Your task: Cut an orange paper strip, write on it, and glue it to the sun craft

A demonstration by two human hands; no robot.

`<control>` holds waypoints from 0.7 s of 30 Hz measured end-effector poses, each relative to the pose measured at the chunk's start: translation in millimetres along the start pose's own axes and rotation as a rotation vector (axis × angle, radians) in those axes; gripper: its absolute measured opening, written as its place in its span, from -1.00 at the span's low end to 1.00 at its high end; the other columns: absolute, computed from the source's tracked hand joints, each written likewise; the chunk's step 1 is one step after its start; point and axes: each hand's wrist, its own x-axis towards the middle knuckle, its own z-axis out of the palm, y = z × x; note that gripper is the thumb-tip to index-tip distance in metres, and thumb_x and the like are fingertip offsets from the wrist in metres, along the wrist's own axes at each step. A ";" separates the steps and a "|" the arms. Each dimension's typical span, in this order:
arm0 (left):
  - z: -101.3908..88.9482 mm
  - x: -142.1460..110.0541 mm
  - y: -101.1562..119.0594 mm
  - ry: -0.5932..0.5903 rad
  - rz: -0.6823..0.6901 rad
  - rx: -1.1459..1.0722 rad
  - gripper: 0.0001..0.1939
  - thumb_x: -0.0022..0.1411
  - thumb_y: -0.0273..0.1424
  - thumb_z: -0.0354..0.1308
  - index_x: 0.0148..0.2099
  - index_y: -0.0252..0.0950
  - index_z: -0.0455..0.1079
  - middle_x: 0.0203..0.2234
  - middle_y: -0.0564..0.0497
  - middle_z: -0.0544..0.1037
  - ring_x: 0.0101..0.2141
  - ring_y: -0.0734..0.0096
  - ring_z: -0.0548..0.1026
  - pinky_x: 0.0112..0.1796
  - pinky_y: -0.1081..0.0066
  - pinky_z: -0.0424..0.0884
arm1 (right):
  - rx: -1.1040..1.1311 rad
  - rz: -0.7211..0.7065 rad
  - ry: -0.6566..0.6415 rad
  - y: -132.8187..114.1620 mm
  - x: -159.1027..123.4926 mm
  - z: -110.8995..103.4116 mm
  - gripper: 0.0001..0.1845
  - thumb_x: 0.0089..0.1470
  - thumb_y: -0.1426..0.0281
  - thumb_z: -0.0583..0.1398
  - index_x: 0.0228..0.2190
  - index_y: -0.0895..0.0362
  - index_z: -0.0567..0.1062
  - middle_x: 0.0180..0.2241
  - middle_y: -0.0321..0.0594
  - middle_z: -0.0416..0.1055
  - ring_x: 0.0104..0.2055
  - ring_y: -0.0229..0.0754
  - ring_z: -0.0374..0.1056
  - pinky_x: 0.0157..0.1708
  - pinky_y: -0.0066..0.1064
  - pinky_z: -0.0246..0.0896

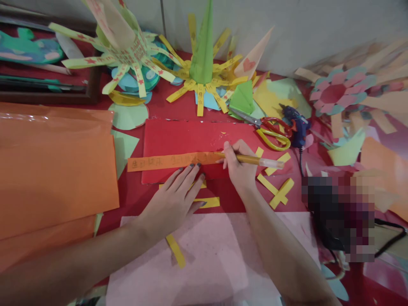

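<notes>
I see my left hand [174, 197] lying flat on the table, fingers spread apart, their tips pressing the lower edge of an orange strip [168, 161] that runs sideways across a red sheet [191, 136]. Faint writing shows along the strip, too small for me to read. My right hand [237, 163] sits just right of those fingertips, fingers closed tight round a gold pen [255, 160]; the pen's tip meets the strip's right end beside my thumb, and its clear cap end points away to the right. Under my left palm and just right of my right wrist lie short yellow strips [276, 189], some crossed over each other, another one on the pink sheet [207, 259] below my wrists. Left of my left hand a big stack of orange paper [54, 170] covers the table. Beyond my right fingers rest scissors [270, 129] with red and yellow handles, touching a blue glue gun [295, 121] whose cord trails down toward a blurred patch. Farther back, against a pale wall [318, 25], stand paper sunburst crafts: a green cone [203, 46] ringed with yellow rays, and a pale green one [124, 46] marked in red. A pink paper flower [339, 91] lies far right among scattered coloured scraps. The tabletop itself is red.
</notes>
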 end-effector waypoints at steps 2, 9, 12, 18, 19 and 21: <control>0.2 0.1 -0.1 0.001 0.004 0.008 -0.55 0.32 -0.24 -0.17 0.08 -0.43 0.28 0.08 -0.22 0.35 0.08 0.14 0.31 0.03 0.19 0.29 | -0.035 -0.030 -0.021 1.1 1.1 -1.6 -0.63 0.06 0.32 0.10 -0.68 0.10 0.11 -0.75 -0.48 0.04 -0.70 -0.41 0.14 -0.67 -0.56 0.09; 1.7 -0.8 0.4 -0.009 -0.007 -0.007 -0.54 0.31 -0.24 -0.15 0.11 -0.43 0.25 0.10 -0.23 0.33 0.10 0.13 0.28 0.05 0.18 0.26 | -0.046 -0.021 -0.056 0.0 1.0 -4.5 -0.62 0.05 0.35 0.10 -0.69 0.10 0.09 -0.74 -0.49 -0.02 -0.70 -0.44 0.05 -0.66 -0.57 0.03; 1.5 -0.8 0.5 -0.018 -0.007 0.003 -0.55 0.31 -0.24 -0.14 0.11 -0.41 0.26 0.10 -0.21 0.33 0.11 0.15 0.28 0.05 0.19 0.27 | -0.022 -0.008 -0.043 -0.4 0.5 -4.3 -0.63 0.04 0.35 0.10 -0.69 0.10 0.09 -0.75 -0.49 0.01 -0.72 -0.44 0.07 -0.67 -0.57 0.08; 1.4 -0.3 0.3 0.006 0.005 0.022 -0.54 0.32 -0.24 -0.15 0.10 -0.43 0.27 0.09 -0.21 0.34 0.09 0.15 0.30 0.04 0.21 0.29 | 0.043 0.050 -0.009 0.0 0.8 -3.8 -0.65 0.05 0.33 0.09 -0.68 0.09 0.10 -0.76 -0.50 0.04 -0.72 -0.40 0.19 -0.68 -0.57 0.17; 1.4 -0.4 0.3 0.004 0.005 0.024 -0.54 0.32 -0.24 -0.15 0.10 -0.43 0.27 0.09 -0.21 0.34 0.09 0.15 0.30 0.04 0.21 0.29 | 0.038 0.052 -0.009 -0.1 0.9 -3.5 -0.65 0.05 0.33 0.09 -0.68 0.09 0.10 -0.76 -0.50 0.04 -0.72 -0.41 0.19 -0.69 -0.58 0.16; 1.4 -0.5 0.4 -0.004 0.001 0.022 -0.54 0.32 -0.24 -0.16 0.11 -0.42 0.26 0.09 -0.21 0.33 0.10 0.16 0.29 0.04 0.20 0.28 | 0.028 0.049 -0.002 -0.3 1.2 -2.9 -0.64 0.05 0.31 0.09 -0.67 0.09 0.09 -0.76 -0.50 0.03 -0.74 -0.42 0.16 -0.71 -0.59 0.13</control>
